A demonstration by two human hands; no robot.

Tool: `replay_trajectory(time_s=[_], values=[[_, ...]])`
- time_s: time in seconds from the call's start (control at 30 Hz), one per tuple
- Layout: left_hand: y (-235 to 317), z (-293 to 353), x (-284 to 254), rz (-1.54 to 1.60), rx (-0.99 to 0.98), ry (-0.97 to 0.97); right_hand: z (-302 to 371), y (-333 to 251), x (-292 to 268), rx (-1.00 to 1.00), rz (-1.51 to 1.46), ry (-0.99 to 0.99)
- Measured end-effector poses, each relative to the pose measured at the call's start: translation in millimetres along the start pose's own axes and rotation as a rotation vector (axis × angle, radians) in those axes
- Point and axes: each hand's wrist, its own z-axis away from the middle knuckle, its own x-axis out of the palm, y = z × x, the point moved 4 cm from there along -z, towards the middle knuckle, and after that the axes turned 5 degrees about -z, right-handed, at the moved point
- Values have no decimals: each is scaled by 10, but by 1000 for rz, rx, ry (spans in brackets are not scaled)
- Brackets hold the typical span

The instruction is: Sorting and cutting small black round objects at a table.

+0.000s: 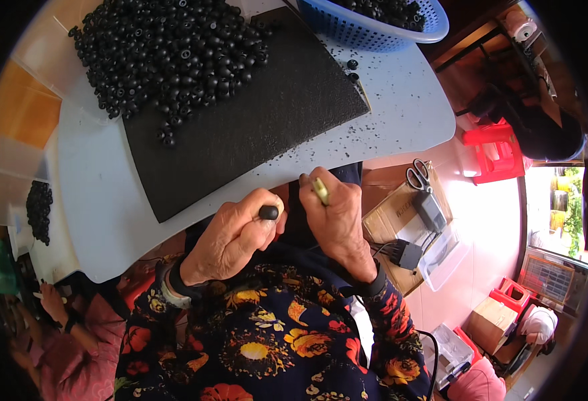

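My left hand is closed around a small black rounded part, its end showing between thumb and forefinger. To its right, my right hand wraps around a yellowish-green handled tool; the tool's working end is hidden. Both hands are in front of the table's near edge, above my lap and a little apart. Beyond them, a black mat lies on the pale table. A big heap of small black round parts covers the mat's far left part.
A blue perforated basket of black pieces stands at the far right, with black scraps scattered near it. Clear plastic boxes are at left. Scissors and a black adapter lie on a cardboard box. Another person's hand shows lower left.
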Motion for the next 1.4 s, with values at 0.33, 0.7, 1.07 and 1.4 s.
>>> replay_trajectory(time_s=[0.33, 0.7, 1.07, 1.4], values=[[-61, -8, -44, -121, 53, 26, 67, -159, 117, 204, -704, -274], [-33, -39, -50, -153, 94, 81, -34, -174, 193, 108, -686, -297], [-16, 19, -27, -220, 21, 132, 60, -94, 262, 202, -744, -278], [80, 144, 47, -245, 55, 181, 180, -48, 243, 154, -846, -319]])
